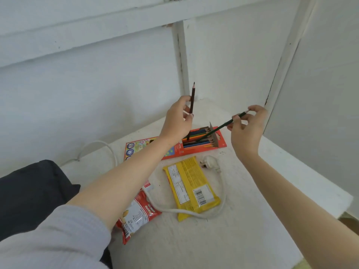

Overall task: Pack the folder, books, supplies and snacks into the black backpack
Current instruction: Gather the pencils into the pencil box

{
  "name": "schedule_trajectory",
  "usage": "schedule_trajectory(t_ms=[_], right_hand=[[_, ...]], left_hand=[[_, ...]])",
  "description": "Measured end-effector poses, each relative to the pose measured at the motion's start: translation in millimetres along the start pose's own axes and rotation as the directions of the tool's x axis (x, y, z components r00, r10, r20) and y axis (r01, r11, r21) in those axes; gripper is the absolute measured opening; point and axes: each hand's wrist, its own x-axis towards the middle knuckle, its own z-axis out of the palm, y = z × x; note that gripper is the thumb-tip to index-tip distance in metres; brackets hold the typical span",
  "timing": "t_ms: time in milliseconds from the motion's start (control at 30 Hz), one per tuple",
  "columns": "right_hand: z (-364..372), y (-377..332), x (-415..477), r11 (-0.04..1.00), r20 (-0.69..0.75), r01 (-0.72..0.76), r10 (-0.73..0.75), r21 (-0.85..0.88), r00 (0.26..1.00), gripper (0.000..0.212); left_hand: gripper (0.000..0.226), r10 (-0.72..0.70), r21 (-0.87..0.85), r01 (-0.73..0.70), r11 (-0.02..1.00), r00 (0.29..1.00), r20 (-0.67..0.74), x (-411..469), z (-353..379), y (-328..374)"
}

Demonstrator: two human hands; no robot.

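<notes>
Single head view, looking forward and down, close over white shelf point(252, 220) corner.

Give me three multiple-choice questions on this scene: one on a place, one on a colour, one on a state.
1. Where is the pencil box? A under the red pack; B beyond the yellow pack; C in the backpack.
2. The pencil in the left hand is: A brown; B yellow; C blue.
3. The pencil box is: A sealed; B crushed; C open.
Answers: 1 B, it lies farther back on the table than that pack. 2 A, its shaft is dark brown. 3 C, its flap stands up and the pencils inside show.
</notes>
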Motion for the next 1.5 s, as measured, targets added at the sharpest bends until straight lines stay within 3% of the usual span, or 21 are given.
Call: schedule_trajectory(t_ms=[100, 200, 333, 467, 600, 767, 933, 1067, 1233, 1500], right_hand=[[3, 6, 2, 0.999, 0.014, -0.01, 0.01, -0.04, 1.0, 0.031], [5, 16, 0, 0.973, 0.094, 0.049, -0.029, -0.227, 0.995, 0.048], [4, 32, -3, 0.83, 0.25, 0.228, -0.111, -0.509, 0.962, 0.08], [2, 34, 0, 0.717, 0.226, 0.259, -0.144, -0.647, 0.963, 0.064], [-2, 42, 3, 0.564, 0.26, 0.24, -0.046, -0.79, 0.965, 0.048], [-1, 46, 0, 0.505, 0.287, 0.253, -0.009, -0.825, 0.958, 0.033], [4, 49, -3, 0.481, 0.322, 0.299, -0.036, -0.824, 0.946, 0.028], [4, 47, -4, 0.462, 0.334, 0.318, -0.05, -0.828, 0.941, 0.027], [3, 44, -7, 0.471, 0.346, 0.334, -0.065, -0.816, 0.936, 0.027], [4, 49, -14, 0.517, 0.439, 0.419, -0.091, -0.746, 0.894, 0.027]], left_hand=[[0.042, 0.02, 0.049, -0.021, 0.999, 0.999, 0.035, 4, 3, 1], [0.039, 0.028, 0.095, -0.04, 0.995, 0.992, 0.122, 8, 5, 3], [0.032, 0.015, 0.197, -0.064, 0.978, 0.971, 0.239, 10, 10, 1], [0.028, 0.02, 0.252, -0.092, 0.963, 0.962, 0.274, 6, 16, -5], [0.022, 0.007, 0.342, -0.112, 0.933, 0.956, 0.293, -2, 21, -16], [0.021, 0.097, 0.479, -0.224, 0.849, 0.957, 0.274, -8, 20, -31], [0.022, 0.272, 0.551, -0.428, 0.717, 0.899, 0.344, -17, 7, -45], [0.019, 0.336, 0.565, -0.458, 0.687, 0.889, 0.311, -27, 1, -63], [0.039, 0.294, 0.521, -0.405, 0.751, 0.912, 0.286, -38, -2, -74], [0.043, 0.185, 0.474, -0.31, 0.824, 0.938, 0.292, -36, 2, -76]])
